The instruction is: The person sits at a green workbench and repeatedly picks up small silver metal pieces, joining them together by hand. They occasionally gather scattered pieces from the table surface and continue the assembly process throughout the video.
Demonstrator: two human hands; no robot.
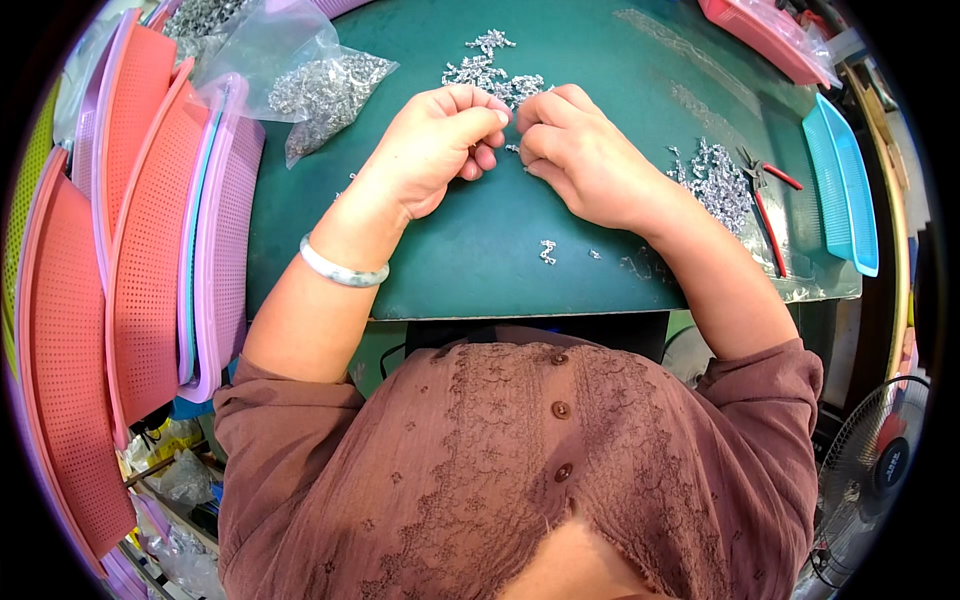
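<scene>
My left hand (450,140) is closed over the green table, with its thumb and index finger pinched together. Just beside it, my right hand (585,155) has its fingers curled and pressed together. A tiny silver metal piece (513,148) shows in the narrow gap between them; what either pinch holds is too small to make out. Right behind my hands lies a loose pile of small silver metal parts (485,73). A larger heap of similar parts (718,188) lies by my right forearm, next to pliers with red handles (768,215). A short linked silver piece (547,251) rests near the front edge.
Coral and purple perforated baskets (150,240) stand stacked on their sides at the left. A clear plastic bag of metal parts (335,95) lies at the back left. A blue tray (840,185) and a pink tray (765,40) flank the right side. A fan (870,470) stands lower right.
</scene>
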